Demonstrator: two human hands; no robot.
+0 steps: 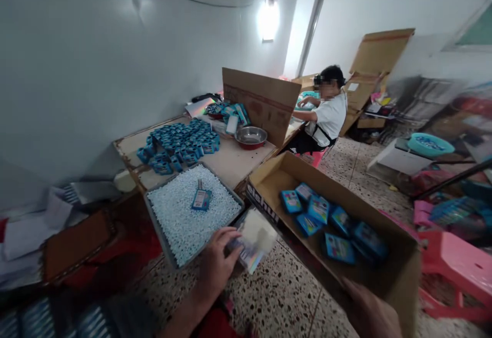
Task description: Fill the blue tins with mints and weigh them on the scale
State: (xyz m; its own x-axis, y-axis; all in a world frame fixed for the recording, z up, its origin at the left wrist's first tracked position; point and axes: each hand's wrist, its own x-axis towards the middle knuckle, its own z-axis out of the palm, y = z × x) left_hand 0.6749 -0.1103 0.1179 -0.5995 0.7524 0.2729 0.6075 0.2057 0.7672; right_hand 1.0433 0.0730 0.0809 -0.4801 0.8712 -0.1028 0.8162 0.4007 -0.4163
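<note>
My left hand (pixel 221 253) is closed, fingers and thumb pinching the edge of a pale, shiny-edged stack (pixel 258 233), blurred, possibly wrapped in clear plastic. Just beyond it lies a grey tray (pixel 161 239) filled with small white and light-blue pieces, with a blue printed packet (pixel 201 199) on top. At lower right, my right hand (pixel 371 307) is smeared by motion at the near wall of a long cardboard box (pixel 284 171); its fingers seem to be over the rim. Inside the box lie several blue packets (pixel 318 209).
A table (pixel 234 166) carries a heap of blue packets (pixel 184 140), a metal bowl (pixel 250 135) and an upright cardboard sheet (pixel 261 102). Behind it a person (pixel 330 112) sits working. Pink stools (pixel 457 266) and a turquoise basin (pixel 430 144) stand at right.
</note>
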